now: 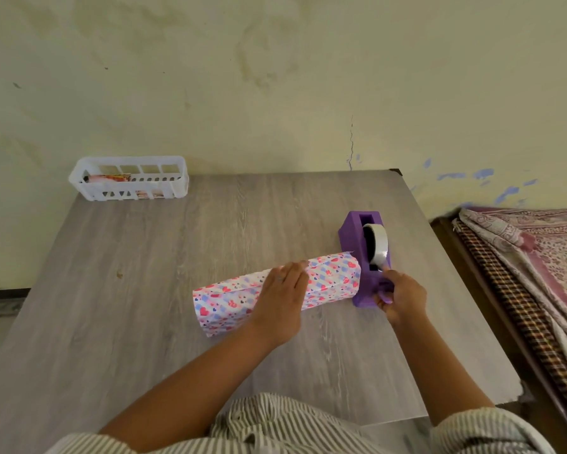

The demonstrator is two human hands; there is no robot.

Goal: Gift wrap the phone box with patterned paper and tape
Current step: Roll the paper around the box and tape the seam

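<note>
Grey wood-grain table [144,306] fills most of the view, seen from above by the person working at it. Near its centre, slightly toward three o'clock, lies the phone box, fully covered by the patterned paper [328,276], white with pink hearts and blue marks; its ends look open and unfolded. At three o'clock from the parcel, touching its end, stands a purple tape dispenser [352,231] holding a white tape roll [378,244]. At eleven o'clock, on the far table edge, sits a white plastic basket [128,178] with some colourful items inside.

The left hand [283,290] lies flat across the top of the parcel, fingers spread and pressing the paper overlap down. The right hand [401,298] is at the dispenser's near end, fingers pinched narrow around what seems to be the free tape end by the cutter; whether tape is actually gripped is too small to tell.

Likely risks: a one-handed pull could drag the dispenser or knock the parcel, and easing the left palm would let the seam spring open before tape lands.
</note>
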